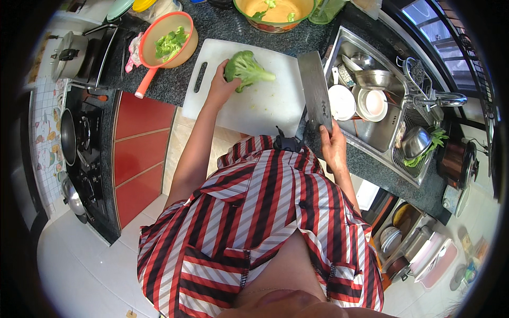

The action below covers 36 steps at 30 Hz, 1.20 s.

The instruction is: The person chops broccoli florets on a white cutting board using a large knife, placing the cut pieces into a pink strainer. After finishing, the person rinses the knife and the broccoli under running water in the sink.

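On the white cutting board [222, 111], a head of broccoli [248, 69] lies with its stem pointing right. My left hand [226, 85] grips its crown from the left side. A cleaver [314, 87] with a wide metal blade is in my right hand [333, 143], held at the board's right edge beside the sink. Small green crumbs dot the board. Cut broccoli pieces [171, 43] fill part of a beige strainer with an orange rim and handle [146, 82], left of the board. Beyond the board, a green-rimmed bowl [274, 24] holds a few green bits.
A steel sink [373, 137] with dishes and metal bowls is at the right. Leafy greens [437, 137] and a steel bowl [416, 142] rest on its drainer. A pink and white cloth [134, 51] touches the strainer's left side. A stove [89, 139] with a pan [68, 137] stands far left.
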{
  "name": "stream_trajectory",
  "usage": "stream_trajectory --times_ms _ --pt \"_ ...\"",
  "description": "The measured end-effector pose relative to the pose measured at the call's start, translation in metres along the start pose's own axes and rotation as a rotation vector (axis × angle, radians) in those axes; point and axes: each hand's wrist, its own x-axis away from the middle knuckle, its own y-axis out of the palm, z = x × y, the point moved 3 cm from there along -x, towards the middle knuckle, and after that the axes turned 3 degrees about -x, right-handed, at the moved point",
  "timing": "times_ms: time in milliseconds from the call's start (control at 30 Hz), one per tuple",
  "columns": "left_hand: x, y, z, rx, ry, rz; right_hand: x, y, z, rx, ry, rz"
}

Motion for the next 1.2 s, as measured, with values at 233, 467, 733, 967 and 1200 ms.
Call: stream_trajectory --times_ms 233,467,733,967,1200 --pt "0.028 0.003 -0.005 -0.095 -0.152 0.094 -0.019 0.018 -0.027 0.127 -0.202 -0.169" --pt "0.072 0.058 0.009 -0.444 0.041 0.248 -0.027 0.042 -0.035 0.073 -0.202 -0.16" --pt "0.066 0.067 0.018 -0.505 -0.026 0.255 -0.041 0.061 -0.032 0.147 -0.15 -0.227" --pt "0.053 0.061 -0.003 -0.504 0.07 0.17 -0.079 0.081 -0.033 0.137 -0.113 -0.312" --pt "0.048 0.032 -0.019 0.173 -0.163 -0.04 -0.101 0.124 -0.036 0.231 -0.187 -0.255"
